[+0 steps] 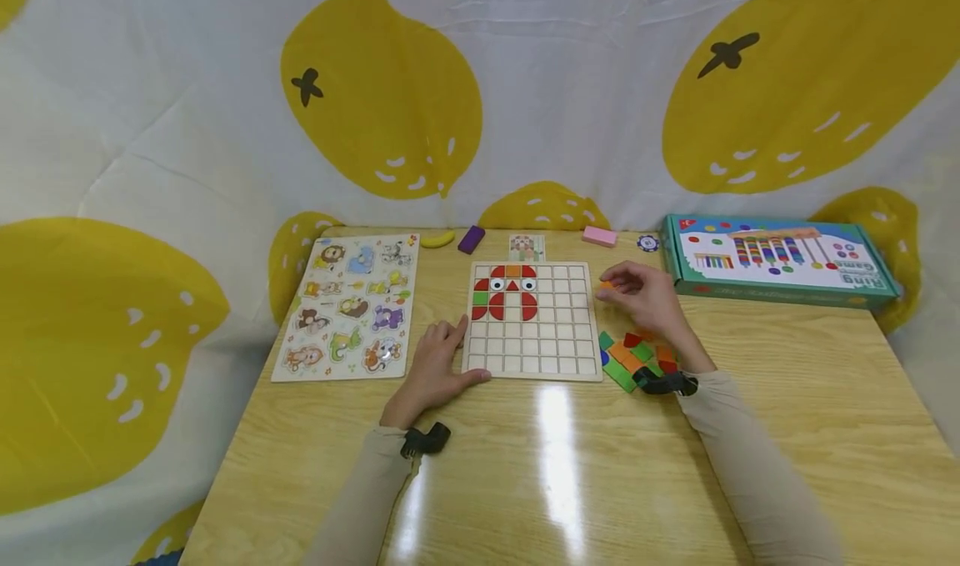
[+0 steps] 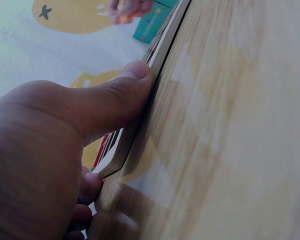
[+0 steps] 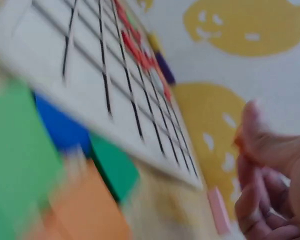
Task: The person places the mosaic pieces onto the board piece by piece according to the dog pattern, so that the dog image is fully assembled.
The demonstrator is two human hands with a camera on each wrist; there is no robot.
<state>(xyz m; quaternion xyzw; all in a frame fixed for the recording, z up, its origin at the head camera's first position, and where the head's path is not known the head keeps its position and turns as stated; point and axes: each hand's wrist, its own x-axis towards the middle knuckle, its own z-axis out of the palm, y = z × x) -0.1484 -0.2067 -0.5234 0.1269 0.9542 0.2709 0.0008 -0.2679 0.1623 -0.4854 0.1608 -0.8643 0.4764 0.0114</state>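
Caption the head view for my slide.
Left hand braces the gridded wooden puzzle board; right hand pinches an orange mosaic piece.

I wear long, plain beige sleeves of smooth-looking cloth: the left sleeve [image 1: 358, 499] comes in at the bottom of the head view, left of centre, and the right sleeve [image 1: 753, 466] at the lower right. Both are close-fitting and reach down to my wrists. A small black band-like device [image 1: 425, 439] with a bent outline sits at my left cuff, and a longer black device [image 1: 663, 381] lies at my right one; their finer details are too small to make out. My hands [image 1: 431, 366] are bare.
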